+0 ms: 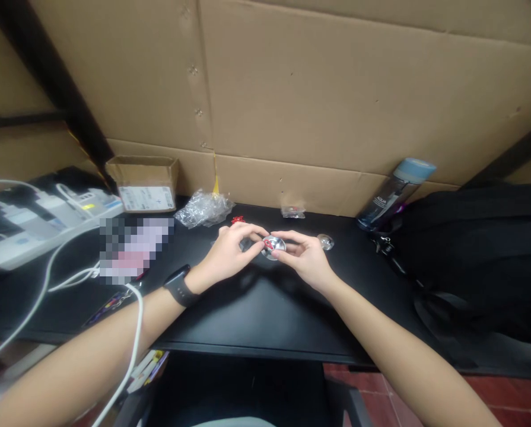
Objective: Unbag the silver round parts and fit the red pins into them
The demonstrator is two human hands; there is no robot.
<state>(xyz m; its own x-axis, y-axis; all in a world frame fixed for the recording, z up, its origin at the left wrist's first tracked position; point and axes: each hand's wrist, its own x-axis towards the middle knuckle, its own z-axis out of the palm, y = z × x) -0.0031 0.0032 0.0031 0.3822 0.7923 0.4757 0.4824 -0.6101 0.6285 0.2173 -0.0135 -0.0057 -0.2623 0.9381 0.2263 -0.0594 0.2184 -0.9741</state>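
Over the middle of the black table (pixel 265 314) I hold a small round shiny piece (pixel 277 244), clear or silvery, with a red looped bit on its face. My left hand (pixel 234 249) pinches its left edge between thumb and fingertips; a dark watch is on that wrist. On the opposite edge, my right hand (pixel 307 255) grips with thumb and fingers. Just past my left hand lies a small red bundle (pixel 237 219), partly hidden by it. A second round clear piece (pixel 326 241) rests to the right of my right hand.
Behind stand cardboard panels (pixel 292 107), a small open carton (pixel 145 184), crumpled clear plastic (pixel 205 209) and a small clear packet (pixel 293 211). At left are a power strip (pixel 60 222), white cables and a blurred-out item (pixel 136 246). A bottle (pixel 394 193) and black bag (pixel 479 261) occupy the right.
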